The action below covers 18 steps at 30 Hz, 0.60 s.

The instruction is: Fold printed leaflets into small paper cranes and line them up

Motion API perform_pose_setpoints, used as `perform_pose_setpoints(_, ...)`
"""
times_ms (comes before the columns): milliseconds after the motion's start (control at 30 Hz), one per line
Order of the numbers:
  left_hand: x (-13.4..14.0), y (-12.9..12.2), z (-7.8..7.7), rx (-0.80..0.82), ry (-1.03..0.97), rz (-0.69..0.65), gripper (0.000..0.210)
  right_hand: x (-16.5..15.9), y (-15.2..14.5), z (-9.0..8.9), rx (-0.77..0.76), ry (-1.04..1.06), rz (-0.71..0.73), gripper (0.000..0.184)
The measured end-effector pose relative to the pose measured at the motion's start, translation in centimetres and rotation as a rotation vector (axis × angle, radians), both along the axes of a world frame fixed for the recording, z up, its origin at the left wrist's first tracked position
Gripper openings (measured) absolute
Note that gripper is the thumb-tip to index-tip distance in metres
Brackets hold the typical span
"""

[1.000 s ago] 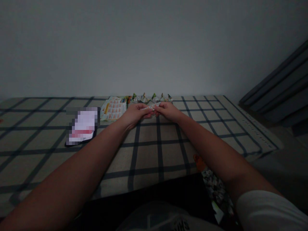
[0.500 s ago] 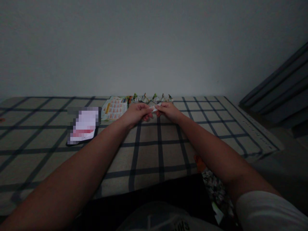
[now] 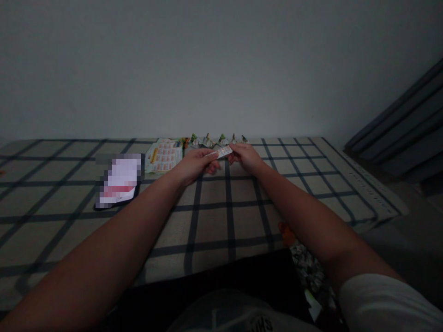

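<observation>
Between my two hands is a narrow strip of printed paper (image 3: 223, 152), pale with small coloured marks. My left hand (image 3: 199, 165) pinches its left end between thumb and fingers. At the strip's upper right corner, my right hand (image 3: 245, 157) has its thumb and fingertips closed on the edge. Just behind the hands stand several small folded paper pieces (image 3: 208, 141) with green and white print, lined up in a row. Left of them lie printed sheets (image 3: 165, 156) with rows of orange boxes.
A phone (image 3: 121, 180) with a lit, blurred screen lies on the checked tablecloth (image 3: 214, 221) at the left. A grey wall (image 3: 221, 69) rises behind the table. Dark curtain folds (image 3: 404, 106) hang at the right. Something orange (image 3: 287, 234) shows under my right forearm.
My right hand has shifted slightly right and up along the strip. More of the printed paper strip now shows between my hands, lying flatter.
</observation>
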<state>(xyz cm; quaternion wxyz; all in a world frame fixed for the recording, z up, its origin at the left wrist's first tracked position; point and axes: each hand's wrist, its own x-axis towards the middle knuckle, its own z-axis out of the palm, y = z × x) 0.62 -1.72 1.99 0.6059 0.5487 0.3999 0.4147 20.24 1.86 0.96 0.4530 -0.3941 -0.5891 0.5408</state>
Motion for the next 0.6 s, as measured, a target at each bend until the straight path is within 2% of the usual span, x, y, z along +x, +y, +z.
perform_pose_setpoints(133, 0.2, -0.1, 0.0, -0.047, -0.042, 0.024, 0.015, 0.0, -0.1, 0.1, -0.027, 0.007, -0.005, 0.038)
perform_pose_setpoints(267, 0.3, 0.0, -0.3, -0.085, -0.041, 0.041, 0.016, -0.1, -0.1, 0.2, 0.02, -0.043, -0.029, 0.043)
perform_pose_setpoints(400, 0.3, 0.2, -0.8, -0.003, -0.024, 0.102, 0.019, -0.2, 0.1, 0.1, 0.059, -0.097, -0.068, 0.049)
perform_pose_setpoints(600, 0.2, 0.3, -1.2, 0.12, -0.014, 0.134, 0.034, -0.4, 0.1, -0.1, 0.079, -0.081, -0.095, 0.038)
